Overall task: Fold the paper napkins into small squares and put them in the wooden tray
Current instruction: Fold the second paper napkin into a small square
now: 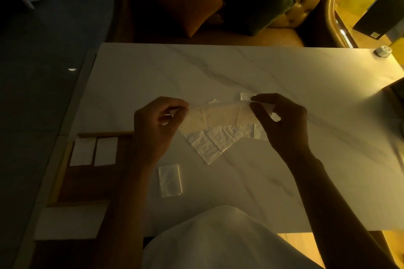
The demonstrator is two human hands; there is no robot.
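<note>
I hold a thin paper napkin (220, 116) stretched in the air above the white marble table (240, 67). My left hand (157, 124) pinches its left end and my right hand (282, 120) pinches its right end. Below it, more unfolded napkins (215, 142) lie spread on the table. A folded napkin (170, 180) rests nearer to me. The wooden tray (87, 183) sits at the table's left edge with two folded white napkins (94, 151) side by side at its far end.
A small pale object (383, 51) stands at the far right corner of the table. A tufted sofa with cushions (218, 0) lies beyond the far edge. A dark item (395, 91) pokes in at the right edge. My white garment (218, 240) covers the near edge.
</note>
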